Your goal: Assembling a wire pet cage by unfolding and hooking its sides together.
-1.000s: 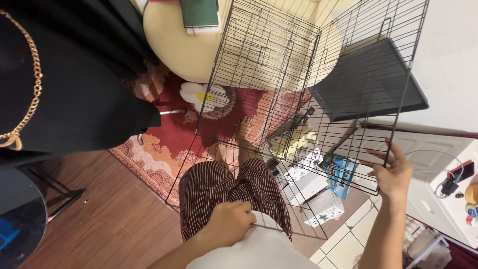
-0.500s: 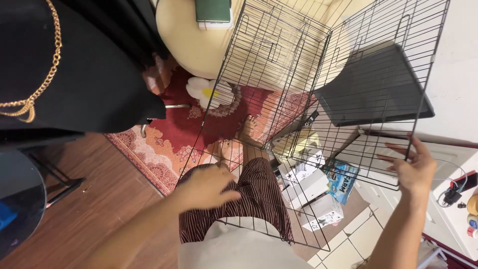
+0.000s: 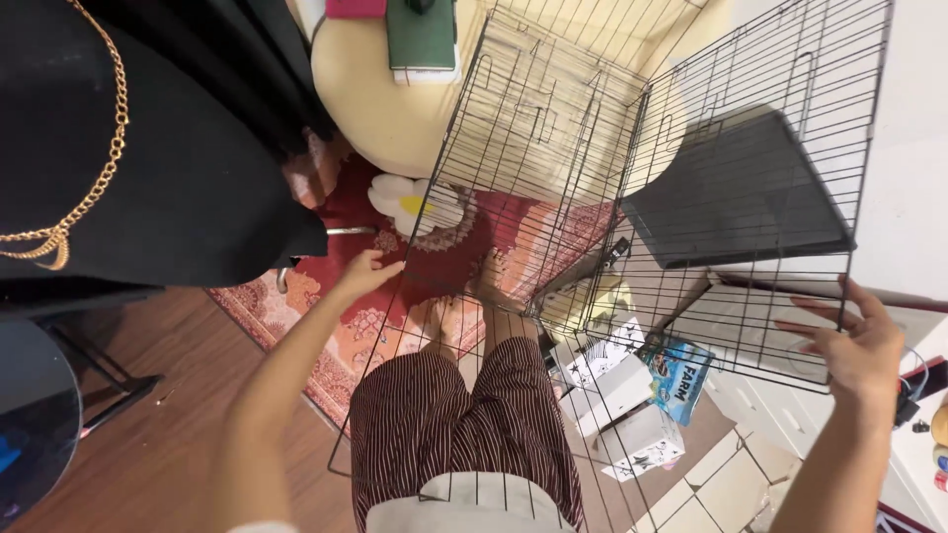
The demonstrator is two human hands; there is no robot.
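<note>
I hold up a black folding wire cage (image 3: 553, 148) in front of me, its mesh panels partly spread. My left hand (image 3: 363, 273) grips the left edge of the near panel, above the red rug. On the right, my right hand (image 3: 861, 345) clasps the lower corner of the other panel. A dark flat tray (image 3: 736, 192) lies behind the right panel's mesh. My striped trousers (image 3: 464, 424) and bare feet (image 3: 464, 306) show through the wires below.
A round cream table (image 3: 395, 99) with a green book (image 3: 422, 35) stands ahead. A black garment with a gold chain (image 3: 148, 148) hangs at left. Boxes and packets (image 3: 642, 395) lie on the floor at right, by white furniture (image 3: 918, 464). A flower-shaped cushion (image 3: 410, 202) sits on the patterned rug (image 3: 346, 326).
My left hand rose from my lap and reached forward to take the left edge of the cage panel. The right hand kept its hold while the cage shifted a little.
</note>
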